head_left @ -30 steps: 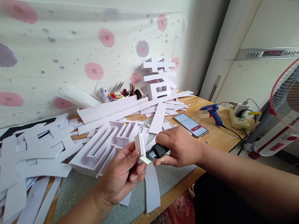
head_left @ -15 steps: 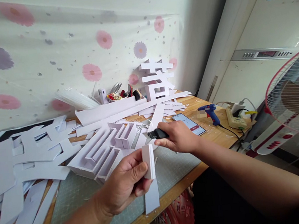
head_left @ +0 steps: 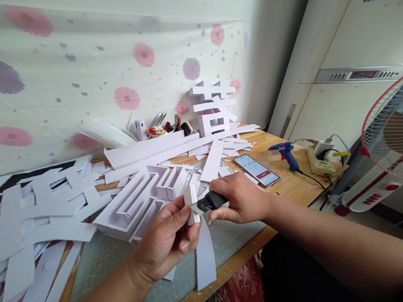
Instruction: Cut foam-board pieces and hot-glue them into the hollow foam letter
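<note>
My left hand (head_left: pixel 168 238) pinches a small white foam board piece (head_left: pixel 189 197) between thumb and fingers, upright above the mat. My right hand (head_left: pixel 242 199) is wrapped round a black utility knife (head_left: pixel 211 201), its blade pointing left and meeting the piece's right side. How deep the blade sits, I cannot tell. A longer white strip (head_left: pixel 205 263) hangs below the left hand toward the table's front edge. Behind the hands a walled white foam board character (head_left: pixel 113 225) lies on the green cutting mat (head_left: pixel 100 286).
Cut white board scraps (head_left: pixel 40 210) pile up at the left. A phone (head_left: pixel 257 169), a blue glue gun (head_left: pixel 288 155) and a power strip (head_left: pixel 318 160) lie on the right. A fan (head_left: pixel 401 136) stands beyond. Another white character (head_left: pixel 214 110) stands at the back.
My right hand has brought the knife down and left, so its blade now meets the piece. My left hand has shifted slightly left and turned the piece a little.
</note>
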The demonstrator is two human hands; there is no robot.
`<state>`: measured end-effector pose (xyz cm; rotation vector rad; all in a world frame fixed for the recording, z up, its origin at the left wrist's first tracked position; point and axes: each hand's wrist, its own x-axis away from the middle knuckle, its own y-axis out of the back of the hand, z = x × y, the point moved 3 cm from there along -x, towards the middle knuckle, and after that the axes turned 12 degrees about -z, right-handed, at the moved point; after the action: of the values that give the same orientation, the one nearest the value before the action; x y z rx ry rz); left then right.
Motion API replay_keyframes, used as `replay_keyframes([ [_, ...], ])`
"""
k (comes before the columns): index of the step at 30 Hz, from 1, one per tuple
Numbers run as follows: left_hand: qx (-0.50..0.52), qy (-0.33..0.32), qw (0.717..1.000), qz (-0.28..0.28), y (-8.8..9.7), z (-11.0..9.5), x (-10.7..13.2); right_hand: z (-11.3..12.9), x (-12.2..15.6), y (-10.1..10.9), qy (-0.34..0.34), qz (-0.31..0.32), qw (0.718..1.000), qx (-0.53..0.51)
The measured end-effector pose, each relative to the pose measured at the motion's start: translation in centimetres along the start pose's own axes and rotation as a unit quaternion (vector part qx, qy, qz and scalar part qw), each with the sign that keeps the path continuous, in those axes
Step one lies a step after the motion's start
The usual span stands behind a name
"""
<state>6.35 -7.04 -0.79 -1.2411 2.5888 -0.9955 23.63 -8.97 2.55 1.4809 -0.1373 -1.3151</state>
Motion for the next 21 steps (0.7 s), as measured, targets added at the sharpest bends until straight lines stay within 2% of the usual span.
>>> replay_keyframes([
  [11, -0.020, 0.004, 1.000, 0.014, -0.06, 0.17, 0.19, -0.46, -0.23, 0.50, 0.023, -0.020, 0.998, 0.052],
  [15, -0.020, 0.002, 1.000, 0.005, 0.02, 0.02, 0.20, -0.12, -0.16, 0.40, 0.042, -0.009, 0.998, 0.046],
  [21, -0.038, 0.009, 0.999, 0.032, 0.05, -0.05, 0.24, -0.13, -0.24, 0.35, 0.032, -0.018, 0.998, 0.056],
])
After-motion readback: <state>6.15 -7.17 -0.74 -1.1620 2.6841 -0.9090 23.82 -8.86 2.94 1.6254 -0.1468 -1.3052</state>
